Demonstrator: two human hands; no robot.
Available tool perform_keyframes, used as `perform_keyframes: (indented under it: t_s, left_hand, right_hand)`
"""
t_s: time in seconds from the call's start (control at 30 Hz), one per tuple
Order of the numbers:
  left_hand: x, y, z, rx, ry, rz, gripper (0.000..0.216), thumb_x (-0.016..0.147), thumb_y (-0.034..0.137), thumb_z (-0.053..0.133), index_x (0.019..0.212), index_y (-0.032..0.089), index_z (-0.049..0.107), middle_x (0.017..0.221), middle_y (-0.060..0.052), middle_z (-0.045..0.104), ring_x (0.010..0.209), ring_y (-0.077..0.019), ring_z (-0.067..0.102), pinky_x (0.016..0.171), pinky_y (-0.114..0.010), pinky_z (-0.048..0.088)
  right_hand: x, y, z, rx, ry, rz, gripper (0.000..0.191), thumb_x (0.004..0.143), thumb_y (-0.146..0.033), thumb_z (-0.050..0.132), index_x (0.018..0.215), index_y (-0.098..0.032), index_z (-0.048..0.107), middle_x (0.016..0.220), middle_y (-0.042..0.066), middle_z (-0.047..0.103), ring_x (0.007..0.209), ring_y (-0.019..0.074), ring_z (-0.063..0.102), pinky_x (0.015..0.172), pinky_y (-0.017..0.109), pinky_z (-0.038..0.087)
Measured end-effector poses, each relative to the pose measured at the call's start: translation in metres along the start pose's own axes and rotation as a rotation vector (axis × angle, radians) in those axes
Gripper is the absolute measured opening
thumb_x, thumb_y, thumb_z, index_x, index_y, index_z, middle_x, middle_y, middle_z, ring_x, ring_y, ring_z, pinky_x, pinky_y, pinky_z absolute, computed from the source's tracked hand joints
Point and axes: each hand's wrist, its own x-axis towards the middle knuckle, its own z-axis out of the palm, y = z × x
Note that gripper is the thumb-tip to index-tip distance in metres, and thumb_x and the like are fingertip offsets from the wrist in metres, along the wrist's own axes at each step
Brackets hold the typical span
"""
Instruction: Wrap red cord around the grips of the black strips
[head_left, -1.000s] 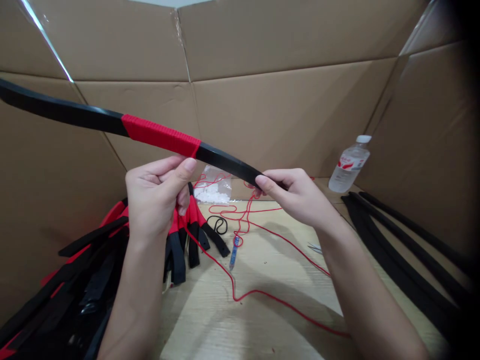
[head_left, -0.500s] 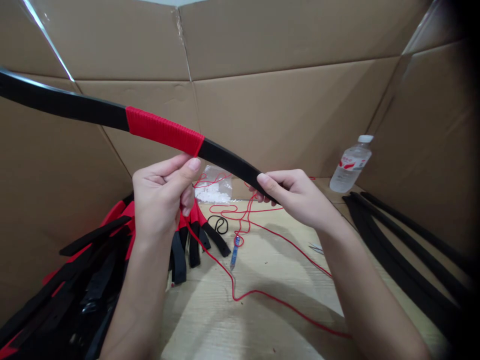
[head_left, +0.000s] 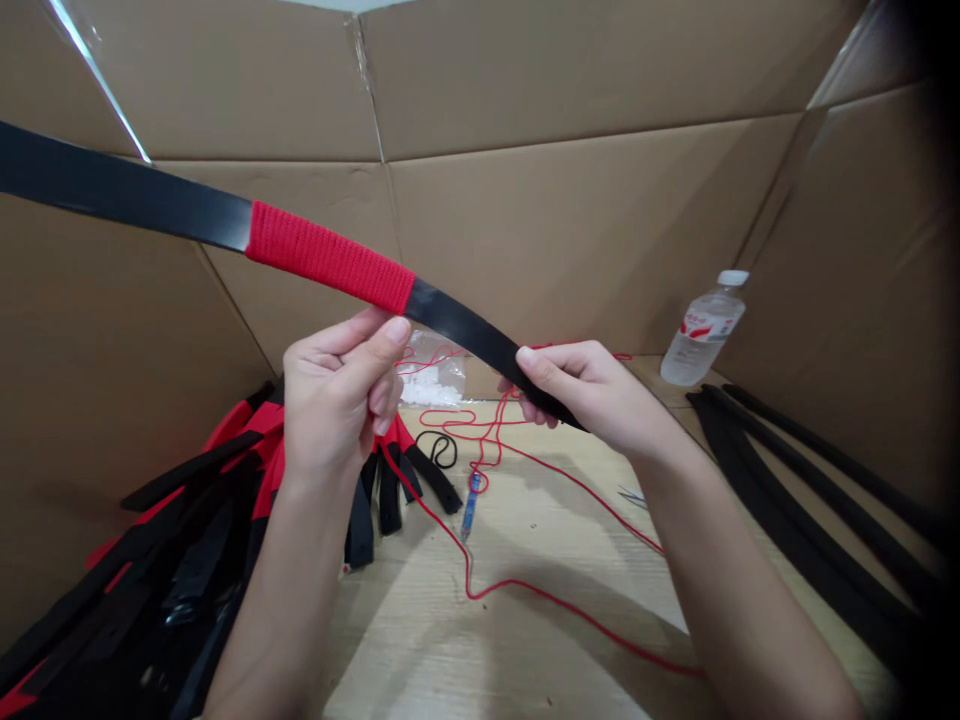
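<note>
A long, curved black strip (head_left: 469,325) is raised above the table, running past the left edge of the view. Close, even turns of red cord (head_left: 330,258) wrap one stretch of it. My right hand (head_left: 592,385) grips the strip's lower right end, thumb on top. Just under the right edge of the wrapping, my left hand (head_left: 341,385) is closed, pinching the red cord. From its curled fingers the loose cord (head_left: 439,525) hangs down and trails across the table to the right.
Several black strips with red wrapping (head_left: 225,500) are piled at left. Bare black strips (head_left: 795,500) lie at right near a water bottle (head_left: 705,330). A bag of white bits (head_left: 431,380), a blue pen-like tool (head_left: 470,508), a black cord loop (head_left: 442,450) and a pointed metal tool (head_left: 632,497) lie on the table.
The black strip has rolled about its length, so its broad face now shows. My left hand has shifted slightly right, still pinching the cord. My right hand keeps its grip.
</note>
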Motion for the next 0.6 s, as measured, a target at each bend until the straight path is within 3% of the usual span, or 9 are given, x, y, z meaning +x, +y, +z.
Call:
perform_keyframes:
  t_s: [0.13, 0.3, 0.47, 0.53, 0.6]
  left_hand:
    - [-0.0001, -0.0004, 0.0002, 0.032, -0.051, 0.016, 0.019, 0.073, 0.027, 0.077, 0.061, 0.019, 0.066, 0.035, 0.010, 0.035, 0.027, -0.0032, 0.027, 0.026, -0.020, 0.020]
    - [0.0016, -0.0022, 0.0010, 0.041, -0.085, 0.000, 0.013, 0.070, 0.031, 0.080, 0.072, 0.019, 0.075, 0.034, 0.010, 0.034, 0.025, -0.0030, 0.026, 0.024, -0.019, 0.018]
    - [0.0035, -0.0070, -0.0017, 0.014, -0.091, 0.036, 0.019, 0.071, 0.031, 0.080, 0.087, 0.021, 0.078, 0.034, 0.010, 0.037, 0.026, -0.0035, 0.026, 0.025, -0.020, 0.021]
    - [0.0032, -0.0073, -0.0023, 0.001, -0.076, 0.058, 0.018, 0.071, 0.031, 0.081, 0.085, 0.021, 0.078, 0.035, 0.010, 0.038, 0.027, -0.0036, 0.027, 0.026, -0.020, 0.022]
    - [0.0026, -0.0061, -0.0022, 0.005, -0.042, 0.069, 0.016, 0.070, 0.030, 0.082, 0.081, 0.020, 0.077, 0.036, 0.010, 0.040, 0.028, -0.0036, 0.028, 0.026, -0.020, 0.023]
  right_hand:
    - [0.0004, 0.0002, -0.0013, 0.088, -0.041, 0.041, 0.051, 0.088, -0.061, 0.054, 0.067, -0.015, 0.064, 0.051, 0.000, 0.054, 0.046, 0.0102, 0.047, 0.047, 0.025, 0.036]
    - [-0.0003, -0.0009, -0.0018, 0.151, -0.098, 0.098, 0.047, 0.091, -0.054, 0.050, 0.072, -0.014, 0.066, 0.042, -0.004, 0.048, 0.038, 0.0079, 0.039, 0.041, 0.024, 0.028]
    - [-0.0002, -0.0024, 0.0001, 0.222, -0.239, 0.157, 0.047, 0.094, -0.050, 0.046, 0.074, -0.012, 0.066, 0.039, -0.007, 0.041, 0.034, 0.0060, 0.035, 0.037, 0.022, 0.026]
    - [0.0004, -0.0025, 0.0020, 0.268, -0.286, 0.153, 0.044, 0.092, -0.051, 0.050, 0.079, -0.012, 0.065, 0.041, -0.008, 0.042, 0.034, 0.0058, 0.037, 0.036, 0.021, 0.027]
    - [0.0010, -0.0030, 0.0048, 0.282, -0.250, 0.140, 0.034, 0.086, -0.048, 0.061, 0.091, -0.014, 0.062, 0.047, -0.008, 0.047, 0.037, 0.0055, 0.039, 0.036, 0.019, 0.029]
